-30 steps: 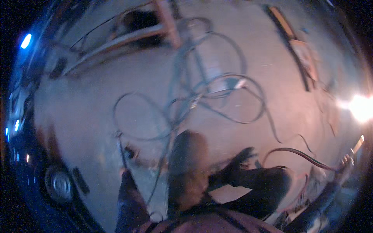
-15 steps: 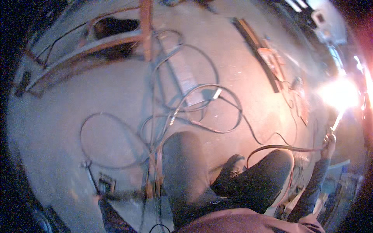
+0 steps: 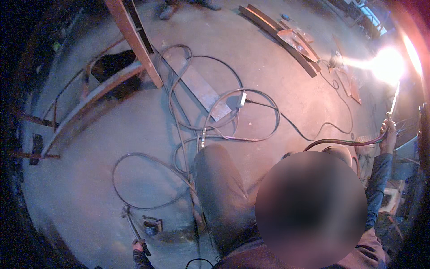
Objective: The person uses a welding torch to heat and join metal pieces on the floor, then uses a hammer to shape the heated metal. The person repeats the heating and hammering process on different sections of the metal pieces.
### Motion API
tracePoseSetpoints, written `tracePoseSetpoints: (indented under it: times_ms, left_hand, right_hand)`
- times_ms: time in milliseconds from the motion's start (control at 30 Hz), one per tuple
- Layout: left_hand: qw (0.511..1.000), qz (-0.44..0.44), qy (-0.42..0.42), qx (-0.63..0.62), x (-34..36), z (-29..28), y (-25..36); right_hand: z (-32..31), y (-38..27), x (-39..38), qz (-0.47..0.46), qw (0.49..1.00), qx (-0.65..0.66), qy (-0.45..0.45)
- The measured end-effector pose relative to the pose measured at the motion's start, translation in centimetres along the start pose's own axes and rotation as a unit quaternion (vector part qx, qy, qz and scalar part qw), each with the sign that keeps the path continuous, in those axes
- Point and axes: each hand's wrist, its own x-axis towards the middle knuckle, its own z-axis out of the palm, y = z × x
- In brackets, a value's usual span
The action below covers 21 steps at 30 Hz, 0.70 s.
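Note:
My left hand (image 3: 139,246) is closed around the handle of a hammer (image 3: 134,228), whose head is low over the floor at the lower left. Beside the hammer is a small dark round pot-like thing (image 3: 151,227). Out to the right, my right hand (image 3: 389,134) grips a gas torch (image 3: 395,101) with its tube pointing up and away. A glaring white light (image 3: 389,66) at the torch's far end hides what lies behind it. Reddish hoses (image 3: 345,142) run from the torch hand back toward my knee.
Coiled hoses (image 3: 277,117) lie across the floor ahead. Among them are a flat metal bar (image 3: 197,87) and a white connector box (image 3: 242,100). A rusty metal frame (image 3: 94,101) stands at left; long beams (image 3: 282,38) lie far right. Another person's shoes (image 3: 168,11) show at the top.
The whole view has shifted, so the floor items, the light and the torch hand sit higher at right, and the hammer hand sits further right. Both hands keep their grips. Another person's feet now show.

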Motion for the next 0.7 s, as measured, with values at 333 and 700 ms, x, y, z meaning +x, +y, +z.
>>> tracePoseSetpoints:
  times_ms: [333,700]
  left_hand:
    - [0.996,0.071,-0.048,0.035,-21.2,14.0,22.8]
    - [0.831,0.319,-0.365,0.275,-18.1,67.9,53.4]
  right_hand:
    - [-2.1,0.4,2.3,0.012,0.998,0.041,0.052]
    - [-6.0,1.5,0.0,0.085,0.996,-0.017,-0.015]
